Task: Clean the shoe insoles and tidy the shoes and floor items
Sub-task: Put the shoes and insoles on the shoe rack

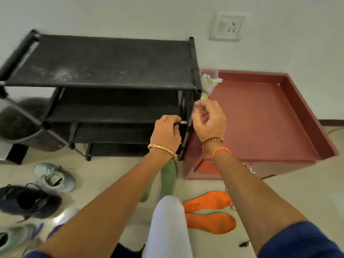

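A black shoe rack (104,60) with dusty empty shelves stands against the wall. My left hand (167,131) grips a front rail at the rack's right end. My right hand (208,118) hovers beside the rack's right post with fingers loosely curled; a pale green scrap (204,96) shows just above its fingertips, and I cannot tell if it is pinched. Two orange insoles (210,213) lie on the floor below my right arm. Two green insoles (167,179) lie under my left wrist. Three shoes sit at the left: light grey (54,177), dark (29,200), pale green (13,237).
A maroon low cabinet (260,118) stands right of the rack. A clear container with pale green wipes (209,81) sits at its back left corner. A dark round basket (20,123) is left of the rack. A small dark object (243,244) lies on the tiled floor. My white-trousered knee (167,226) is in front.
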